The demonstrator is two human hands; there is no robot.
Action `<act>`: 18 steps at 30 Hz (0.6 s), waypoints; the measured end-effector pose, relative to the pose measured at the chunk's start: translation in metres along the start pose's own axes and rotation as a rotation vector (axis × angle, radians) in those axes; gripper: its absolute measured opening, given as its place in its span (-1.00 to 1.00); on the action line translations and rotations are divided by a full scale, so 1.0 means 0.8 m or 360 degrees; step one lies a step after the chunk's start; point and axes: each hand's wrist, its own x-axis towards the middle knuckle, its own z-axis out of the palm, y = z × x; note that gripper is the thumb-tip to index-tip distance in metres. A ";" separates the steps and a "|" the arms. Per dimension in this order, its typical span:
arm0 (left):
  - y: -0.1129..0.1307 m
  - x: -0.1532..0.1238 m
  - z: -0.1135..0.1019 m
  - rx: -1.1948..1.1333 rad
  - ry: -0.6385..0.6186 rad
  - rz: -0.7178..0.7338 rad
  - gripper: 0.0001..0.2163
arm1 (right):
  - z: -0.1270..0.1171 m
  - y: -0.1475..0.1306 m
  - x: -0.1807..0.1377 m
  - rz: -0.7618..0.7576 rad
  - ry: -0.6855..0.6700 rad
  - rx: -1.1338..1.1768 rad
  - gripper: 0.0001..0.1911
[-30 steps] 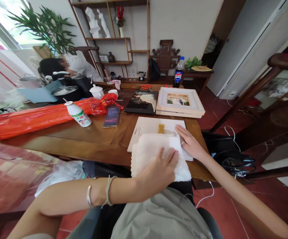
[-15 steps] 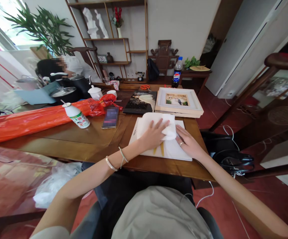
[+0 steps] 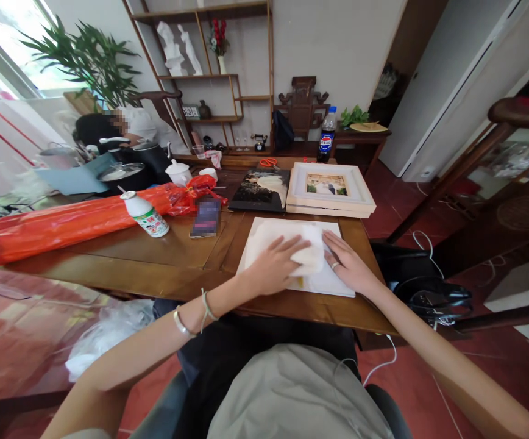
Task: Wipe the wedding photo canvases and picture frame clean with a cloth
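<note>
A white board or book lies on the table in front of me, with a small yellowish patch showing near its front edge. On it rests a white wipe, perhaps tissue or cloth. My left hand is palm down on this wipe with its fingers spread, covering part of it. My right hand, a ring on one finger, lies flat along the right part of the board, fingertips beside the wipe.
Behind the board are a dark picture panel and a white framed photo. A phone, a white bottle and a long red-wrapped bundle occupy the left. A cola bottle stands at the back.
My left hand has slid toward me and slightly left, drawing the wipe nearer the board's front and over most of the yellow marks. My right hand stays in place.
</note>
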 end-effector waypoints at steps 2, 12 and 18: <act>-0.030 0.020 0.007 0.0039 0.0015 -0.0095 -0.75 | 0.000 -0.002 0.000 0.0019 -0.0003 -0.0004 -0.45; -0.008 0.011 0.004 0.0079 -0.0065 -0.0105 -0.78 | 0.001 -0.002 0.000 0.0035 0.0013 0.0032 -0.43; 0.067 -0.056 -0.030 -0.0089 -0.0176 0.0123 -0.80 | -0.001 0.001 -0.001 0.0019 -0.0034 0.0029 -0.44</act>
